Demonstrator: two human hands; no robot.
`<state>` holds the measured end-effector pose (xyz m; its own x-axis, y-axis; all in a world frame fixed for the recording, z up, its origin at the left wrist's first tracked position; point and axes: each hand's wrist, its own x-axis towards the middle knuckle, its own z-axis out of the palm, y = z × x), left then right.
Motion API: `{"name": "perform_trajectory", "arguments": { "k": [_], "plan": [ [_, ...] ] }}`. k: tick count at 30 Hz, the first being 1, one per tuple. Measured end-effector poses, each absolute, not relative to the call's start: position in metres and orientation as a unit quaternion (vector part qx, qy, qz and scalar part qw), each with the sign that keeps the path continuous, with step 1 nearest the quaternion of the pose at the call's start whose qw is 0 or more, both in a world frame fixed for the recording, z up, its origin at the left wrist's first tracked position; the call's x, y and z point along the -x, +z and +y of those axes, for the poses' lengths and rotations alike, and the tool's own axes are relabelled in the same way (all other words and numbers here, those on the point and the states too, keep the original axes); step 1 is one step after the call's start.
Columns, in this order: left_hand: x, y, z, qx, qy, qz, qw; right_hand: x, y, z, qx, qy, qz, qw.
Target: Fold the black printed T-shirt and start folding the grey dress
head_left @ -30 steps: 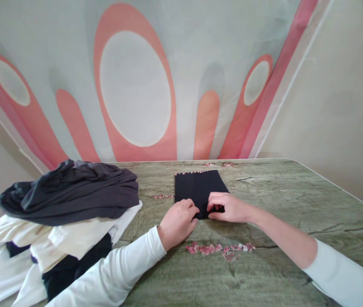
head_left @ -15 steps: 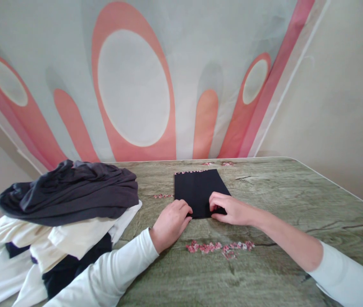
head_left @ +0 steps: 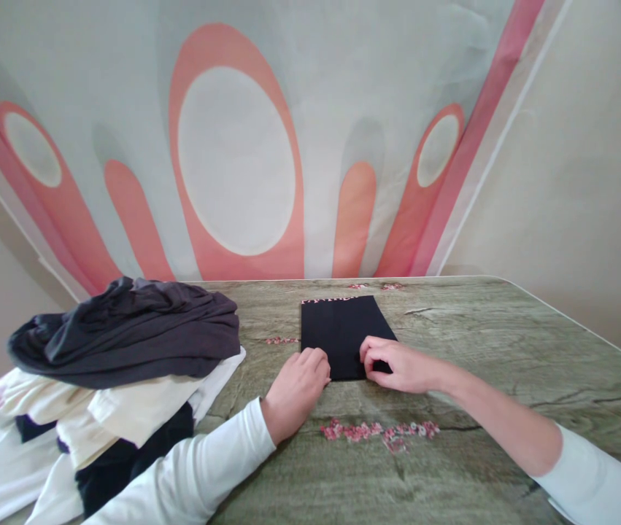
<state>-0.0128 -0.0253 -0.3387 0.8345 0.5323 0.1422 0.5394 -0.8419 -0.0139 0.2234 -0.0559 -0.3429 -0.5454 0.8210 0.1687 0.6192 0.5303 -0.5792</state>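
A black folded cloth (head_left: 337, 328) lies flat on the wood-patterned table, with a strip of light, pinkish marks along its far edge. My left hand (head_left: 300, 386) is at its near left corner, fingers curled down over the edge and thumb hidden. At the near right corner, my right hand (head_left: 392, 363) has thumb and fingertips drawn together in a pinch on the fabric. Both hands stay low, in contact with the cloth.
To the left is a heap of clothes: a dark grey garment (head_left: 129, 335) on top of white and cream garments (head_left: 140, 408), with a black piece (head_left: 129, 467) among them. The table (head_left: 479, 321) meets a wall with a coral-patterned hanging (head_left: 249, 266).
My right thumb and fingertips have closed together at the cloth's near right corner. The left thumb has tucked out of sight. The whole view has shifted slightly; the cloth stays in place.
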Motion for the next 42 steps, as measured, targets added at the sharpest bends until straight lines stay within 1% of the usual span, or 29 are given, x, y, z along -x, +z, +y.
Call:
{"name": "perform_trajectory", "arguments": {
  "k": [4, 7, 9, 11, 13, 14, 16, 19, 21, 28, 32, 36, 38, 42],
  "plan": [
    [0.014, -0.338, -0.030, 0.959, -0.054, -0.274, 0.049, -0.225, -0.338, -0.060, 0.422, 0.257, -0.847, 0.199],
    [0.015, -0.329, -0.020, 0.962, -0.071, -0.263, -0.002, -0.235, -0.328, -0.053, 0.397, 0.309, -0.847, 0.173],
    [0.011, -0.322, -0.001, 0.961, -0.107, -0.251, -0.040, -0.240, -0.324, -0.036, 0.410, 0.310, -0.838, 0.183],
    [0.000, -0.320, 0.028, 0.955, -0.143, -0.256, -0.047, -0.240, -0.327, -0.010, 0.464, 0.250, -0.820, 0.224],
    [-0.016, -0.326, 0.058, 0.954, -0.140, -0.261, -0.035, -0.235, -0.338, 0.019, 0.526, 0.150, -0.797, 0.257],
    [-0.024, -0.331, 0.070, 0.955, -0.130, -0.266, -0.028, -0.232, -0.346, 0.032, 0.547, 0.103, -0.789, 0.262],
    [-0.037, -0.346, 0.089, 0.950, -0.114, -0.291, -0.011, -0.225, -0.364, 0.051, 0.586, 0.042, -0.774, 0.237],
    [-0.045, -0.367, 0.098, 0.945, -0.090, -0.316, -0.005, -0.221, -0.387, 0.060, 0.630, 0.025, -0.756, 0.177],
    [-0.045, -0.375, 0.097, 0.943, -0.087, -0.320, -0.009, -0.223, -0.395, 0.056, 0.647, 0.026, -0.746, 0.154],
    [-0.025, -0.377, 0.092, 0.925, -0.093, -0.367, -0.022, -0.259, -0.401, 0.039, 0.691, 0.040, -0.707, 0.144],
    [0.010, -0.373, 0.076, 0.924, -0.082, -0.371, -0.036, -0.289, -0.402, 0.014, 0.663, 0.025, -0.728, 0.174],
    [0.041, -0.360, 0.049, 0.951, -0.083, -0.291, -0.060, -0.301, -0.386, -0.026, 0.589, 0.038, -0.776, 0.221],
    [0.050, -0.351, 0.036, 0.966, -0.071, -0.235, -0.075, -0.299, -0.376, -0.046, 0.553, 0.067, -0.803, 0.210],
    [0.064, -0.335, 0.019, 0.985, -0.021, -0.156, -0.071, -0.296, -0.360, -0.078, 0.502, 0.104, -0.847, 0.140]
  ]
}}
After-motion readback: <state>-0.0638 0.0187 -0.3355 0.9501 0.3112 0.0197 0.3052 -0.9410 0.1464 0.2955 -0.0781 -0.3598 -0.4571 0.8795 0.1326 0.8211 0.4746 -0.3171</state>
